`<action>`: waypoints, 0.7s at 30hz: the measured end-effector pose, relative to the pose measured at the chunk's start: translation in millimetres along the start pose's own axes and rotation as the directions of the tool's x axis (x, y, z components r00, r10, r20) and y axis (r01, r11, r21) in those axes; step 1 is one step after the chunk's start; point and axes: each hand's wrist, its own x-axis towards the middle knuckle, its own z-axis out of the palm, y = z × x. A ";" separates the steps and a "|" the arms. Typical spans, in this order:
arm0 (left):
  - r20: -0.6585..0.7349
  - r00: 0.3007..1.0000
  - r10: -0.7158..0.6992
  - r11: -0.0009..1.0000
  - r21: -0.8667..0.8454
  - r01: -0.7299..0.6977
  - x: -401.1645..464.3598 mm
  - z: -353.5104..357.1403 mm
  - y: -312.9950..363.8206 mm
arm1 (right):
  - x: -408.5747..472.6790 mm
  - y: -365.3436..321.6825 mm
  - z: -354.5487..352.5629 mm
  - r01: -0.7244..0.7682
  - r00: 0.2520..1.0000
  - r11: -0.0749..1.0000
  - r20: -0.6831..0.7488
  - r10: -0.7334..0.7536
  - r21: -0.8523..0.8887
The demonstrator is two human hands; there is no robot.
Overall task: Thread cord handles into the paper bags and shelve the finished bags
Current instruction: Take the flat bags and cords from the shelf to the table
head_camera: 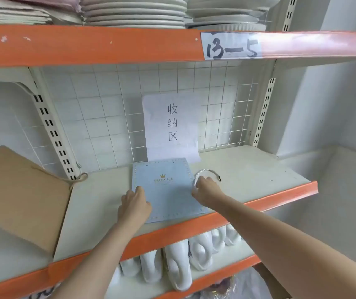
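A flat light-blue paper bag (168,188) with a gold crown print lies on the white shelf board (248,169), its near edge at the orange front rail. My left hand (135,203) rests on the bag's left edge, fingers loosely curled on the paper. My right hand (206,189) is at the bag's right edge and pinches a silvery-white cord handle (205,172). The cord arcs over the shelf and ends in a dark tip to the right.
A brown paper bag (19,195) with a twine handle leans at the left of the shelf. A paper sign (172,126) hangs on the wire grid behind. Stacked plates (134,11) fill the shelf above; white ceramic pieces (179,262) stand below.
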 end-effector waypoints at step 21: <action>0.142 0.982 -0.123 0.375 -0.910 0.179 5.6 -15.7 5.5 | -16.4 30.7 -20.1 -0.119 0.926 0.895 -0.278 0.257 0.430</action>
